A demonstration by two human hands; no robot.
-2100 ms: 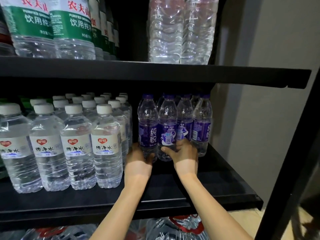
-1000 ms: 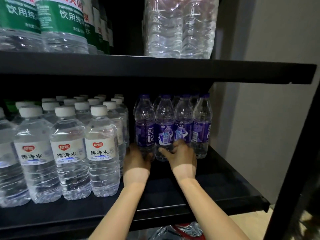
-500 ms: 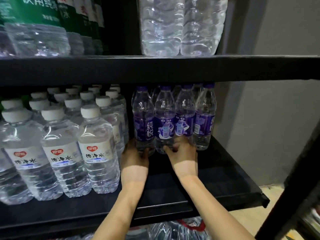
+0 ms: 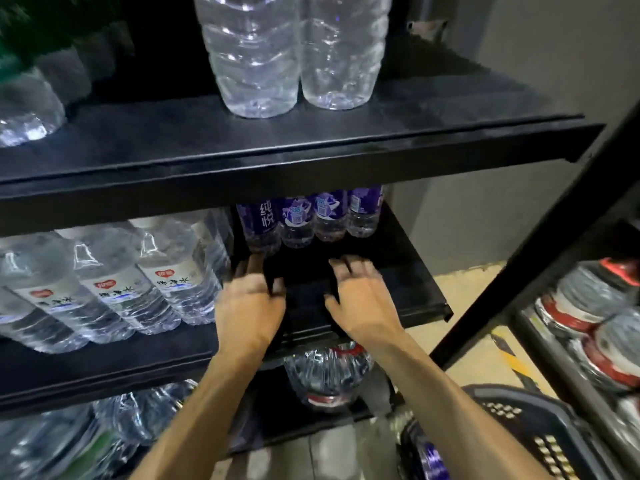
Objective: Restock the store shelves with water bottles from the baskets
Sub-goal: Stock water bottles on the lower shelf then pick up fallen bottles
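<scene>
My left hand [image 4: 251, 303] and right hand [image 4: 362, 299] spread, holding nothing, over the middle shelf [image 4: 408, 271], just short of the purple-labelled bottles [image 4: 308, 220]

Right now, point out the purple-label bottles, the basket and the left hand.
purple-label bottles [image 4: 296, 216]: head view, on a front bottle's label.
basket [image 4: 526, 410]: head view, on its dark rim.
left hand [image 4: 251, 303]: head view, on the back of the hand.

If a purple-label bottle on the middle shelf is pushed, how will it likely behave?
The purple-label bottles appear full, so probably heavy for their size and fairly firm. Slim with small bases, one may tip if pushed high; pushed low it likely slides on the smooth black shelf. Neighbours packed alongside should steady it.
</scene>
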